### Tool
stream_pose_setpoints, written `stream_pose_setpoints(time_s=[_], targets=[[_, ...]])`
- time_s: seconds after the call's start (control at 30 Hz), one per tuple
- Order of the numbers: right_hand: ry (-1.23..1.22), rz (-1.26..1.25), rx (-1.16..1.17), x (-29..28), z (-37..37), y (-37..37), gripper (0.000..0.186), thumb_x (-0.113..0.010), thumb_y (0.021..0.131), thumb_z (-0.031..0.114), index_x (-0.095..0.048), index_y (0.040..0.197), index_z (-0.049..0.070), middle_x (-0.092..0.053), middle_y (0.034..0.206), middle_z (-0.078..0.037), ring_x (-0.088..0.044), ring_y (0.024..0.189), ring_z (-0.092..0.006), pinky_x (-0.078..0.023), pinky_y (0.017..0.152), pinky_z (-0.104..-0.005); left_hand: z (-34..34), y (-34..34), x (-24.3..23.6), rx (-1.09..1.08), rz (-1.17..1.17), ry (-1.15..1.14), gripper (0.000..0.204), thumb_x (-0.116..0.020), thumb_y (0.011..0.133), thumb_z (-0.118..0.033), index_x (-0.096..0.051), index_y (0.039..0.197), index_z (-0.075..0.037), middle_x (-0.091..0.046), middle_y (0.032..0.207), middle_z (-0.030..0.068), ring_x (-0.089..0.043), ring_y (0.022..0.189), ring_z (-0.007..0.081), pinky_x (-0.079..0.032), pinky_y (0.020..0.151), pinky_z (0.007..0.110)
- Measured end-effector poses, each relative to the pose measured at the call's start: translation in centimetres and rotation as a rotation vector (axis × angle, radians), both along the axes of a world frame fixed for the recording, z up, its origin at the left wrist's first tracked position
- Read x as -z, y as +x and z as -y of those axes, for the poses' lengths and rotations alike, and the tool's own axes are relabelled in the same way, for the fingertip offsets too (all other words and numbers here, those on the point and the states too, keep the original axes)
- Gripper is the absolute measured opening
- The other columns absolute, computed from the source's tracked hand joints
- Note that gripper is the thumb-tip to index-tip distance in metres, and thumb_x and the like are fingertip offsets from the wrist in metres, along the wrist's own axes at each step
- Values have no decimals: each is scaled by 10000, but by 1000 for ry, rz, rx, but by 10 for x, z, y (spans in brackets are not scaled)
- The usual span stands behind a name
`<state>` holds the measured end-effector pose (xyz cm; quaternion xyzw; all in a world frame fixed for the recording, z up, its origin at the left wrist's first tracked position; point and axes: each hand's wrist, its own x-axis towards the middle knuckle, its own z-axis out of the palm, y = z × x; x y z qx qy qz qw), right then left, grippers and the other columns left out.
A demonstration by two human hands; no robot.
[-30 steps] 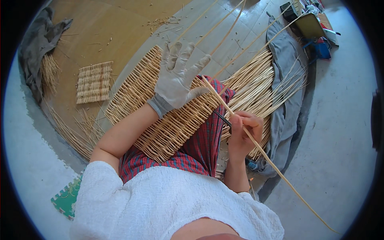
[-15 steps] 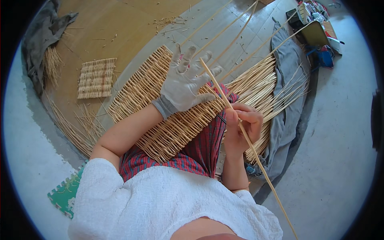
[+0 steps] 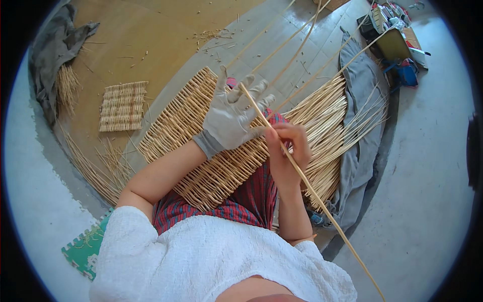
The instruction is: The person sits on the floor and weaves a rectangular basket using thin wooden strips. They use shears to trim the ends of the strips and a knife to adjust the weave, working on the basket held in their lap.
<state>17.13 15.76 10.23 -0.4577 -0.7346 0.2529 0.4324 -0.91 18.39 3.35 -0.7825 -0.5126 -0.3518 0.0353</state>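
My left hand (image 3: 227, 120), in a pale work glove with a grey cuff, is open over the woven wicker panel (image 3: 173, 126), palm up and fingers spread. My bare right hand (image 3: 288, 158) pinches a long peeled wicker rod (image 3: 327, 211). The rod slants from the gloved fingers down past my right side, and its cut tip lies in front of those fingers. Whether the tip touches the glove I cannot tell. Across my lap, over red plaid cloth (image 3: 251, 194), rests the panel. Several long loose rods (image 3: 274, 52) stretch away beyond my left hand.
A thick bundle of rods (image 3: 327, 116) lies on grey cloth (image 3: 362, 146) at the right. To the left is a smaller woven piece (image 3: 123, 106), with loose rods (image 3: 90, 161) nearby. Boxes and a dark bin (image 3: 395, 45) stand far right. Offcuts (image 3: 214, 35) litter the floor.
My right hand has moved left, closer to my gloved hand, carrying the rod. The rod's tip has shifted left across the gloved fingers. My left hand stays spread.
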Motion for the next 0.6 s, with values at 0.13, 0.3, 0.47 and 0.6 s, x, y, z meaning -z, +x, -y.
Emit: stream_pose_setpoints(time_s=[0.13, 0.3, 0.47, 0.6], targets=[[75, -42, 89, 0, 5, 28, 173, -804, 935, 87, -642, 931, 27, -732, 948, -101, -659, 746, -161, -531, 692, -296, 0, 0, -4, -10, 14, -7, 634, -730, 867, -598, -695, 1383, -231, -635, 1428, 71, -639, 1277, 267, -54, 1262, 741], [-83, -105, 144, 3, 27, 77, 169, -806, 915, 31, -643, 960, 33, -720, 952, -92, -661, 822, -139, -524, 750, -282, 3, 0, -4, -24, 9, 19, 572, -759, 874, -531, -699, 1353, -225, -657, 1365, 43, -685, 1173, 223, -76, 1270, 730], [-264, -289, 103, 11, 49, 120, 137, -760, 952, 5, -627, 966, 28, -679, 950, -85, -637, 825, -127, -511, 751, -261, 1, 0, 3, -10, 59, 102, 310, -803, 885, -245, -754, 1189, -207, -708, 1249, 9, -710, 1113, 223, -101, 1279, 715], [-397, -360, 144, 15, 65, 142, 136, -734, 963, -5, -604, 948, 33, -691, 962, -98, -628, 830, -113, -505, 746, -250, 2, 1, 11, 59, 93, 48, 242, -799, 861, -95, -779, 1083, -190, -746, 1103, -4, -713, 1117, 224, -106, 1290, 685]])
